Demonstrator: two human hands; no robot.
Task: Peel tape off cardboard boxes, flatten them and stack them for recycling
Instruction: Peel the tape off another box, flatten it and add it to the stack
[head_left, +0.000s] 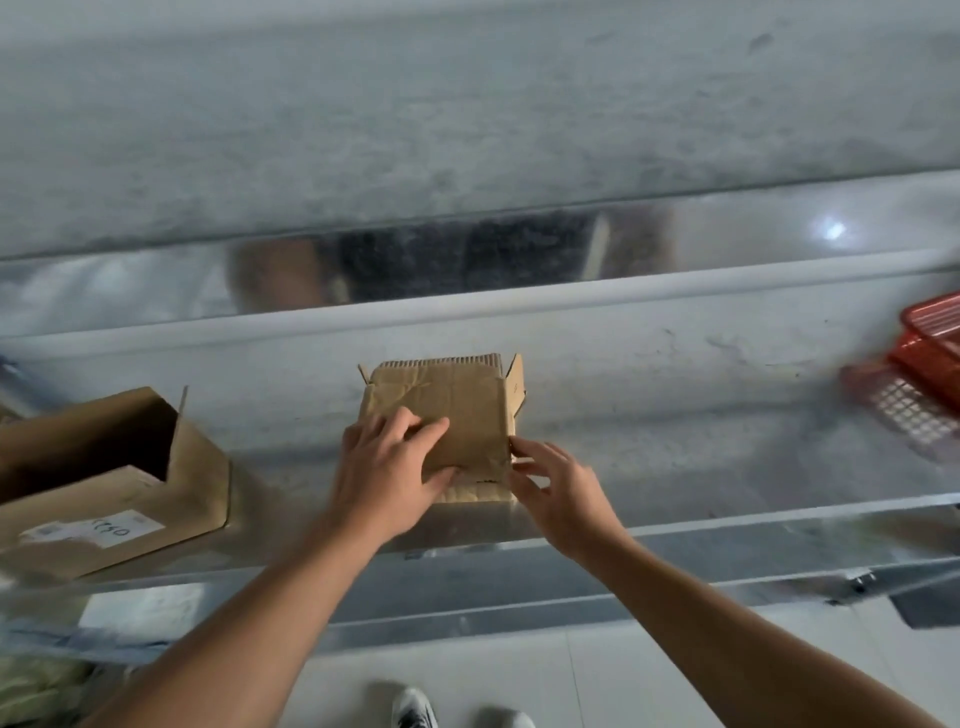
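**Small box held at mid-table**

The small cardboard box (457, 410), creased and pressed low with its side flaps up, sits mid-table (675, 415). The left hand (384, 478) grips its near-left flap; the right hand (561, 488) pinches its right edge. At left lies an open larger box (119, 499), its inside dark. At far right are blurred red baskets (930, 358).

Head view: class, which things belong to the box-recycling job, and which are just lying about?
Job: small box, gripped by the left hand and pinched at its edge by the right hand; larger open box.
Lying about: red baskets; blurred greenish bundle.
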